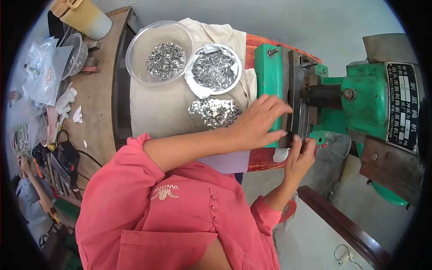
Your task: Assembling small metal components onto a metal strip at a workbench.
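Observation:
My left hand (261,120) reaches across to the green press, with thumb and fingertips apart beside the dark metal die (294,96). Nothing shows between those fingers. My right hand (300,158) is at the near end of the die, its fingers curled and its thumb raised to the metal edge; any small part in it is hidden. By my left wrist lies a pile of small flat shiny metal pieces (216,112) on a beige cloth. Behind it stand a clear plastic tub (135,56) of small metal parts and a white-lined bowl (237,81) of thin metal pieces.
The press ram (324,96) and its green head (364,101) are right of my hands. A wooden bench (96,117) at left carries a yellow cup (87,20), plastic bags and cables. Another person's arm (38,184) shows at far left. A fan (335,146) stands below the press.

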Demonstrator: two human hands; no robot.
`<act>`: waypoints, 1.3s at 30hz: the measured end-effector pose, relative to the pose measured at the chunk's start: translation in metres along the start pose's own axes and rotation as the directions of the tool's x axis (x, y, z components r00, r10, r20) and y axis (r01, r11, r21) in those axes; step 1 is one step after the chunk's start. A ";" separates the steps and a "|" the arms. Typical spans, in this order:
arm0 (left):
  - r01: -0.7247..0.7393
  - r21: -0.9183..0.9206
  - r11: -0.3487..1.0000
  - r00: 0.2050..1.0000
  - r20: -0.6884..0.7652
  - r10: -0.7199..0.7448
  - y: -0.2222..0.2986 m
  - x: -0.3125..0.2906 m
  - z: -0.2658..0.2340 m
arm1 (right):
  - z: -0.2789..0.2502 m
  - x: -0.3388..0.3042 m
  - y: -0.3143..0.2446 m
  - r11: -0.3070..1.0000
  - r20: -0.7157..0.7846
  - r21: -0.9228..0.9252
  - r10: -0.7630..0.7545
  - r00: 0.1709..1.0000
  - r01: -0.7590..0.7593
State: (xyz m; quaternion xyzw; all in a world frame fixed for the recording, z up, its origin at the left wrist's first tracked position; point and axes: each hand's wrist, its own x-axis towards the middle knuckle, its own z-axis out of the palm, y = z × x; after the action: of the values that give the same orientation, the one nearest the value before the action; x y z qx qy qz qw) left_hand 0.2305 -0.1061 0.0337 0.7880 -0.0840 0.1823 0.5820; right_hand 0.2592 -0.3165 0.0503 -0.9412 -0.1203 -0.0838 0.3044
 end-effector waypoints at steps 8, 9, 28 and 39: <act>0.130 -0.184 0.974 0.951 0.300 -0.070 0.033 -0.029 -0.051 | -0.020 -0.055 -0.007 0.986 -0.220 -0.157 -0.089 0.971 0.055; 0.140 -0.215 0.967 0.953 0.293 -0.073 0.037 -0.029 -0.061 | -0.025 -0.070 -0.009 0.997 -0.240 -0.053 0.034 0.970 -0.049; 0.340 0.045 0.939 0.940 0.022 -0.341 0.015 -0.017 -0.258 | 0.111 0.067 -0.215 0.450 0.238 0.893 -0.470 0.850 -0.001; 0.431 -0.170 0.886 0.873 -0.169 -0.457 0.021 -0.027 -0.251 | 0.105 0.042 -0.192 0.643 0.247 0.766 -0.327 0.912 0.023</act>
State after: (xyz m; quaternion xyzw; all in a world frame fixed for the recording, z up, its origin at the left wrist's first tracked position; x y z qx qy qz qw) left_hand 0.1507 0.1234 0.1060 0.7245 0.1482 0.1181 0.6627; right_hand 0.2551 -0.0961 0.0819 -0.7136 -0.2905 0.1190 0.6263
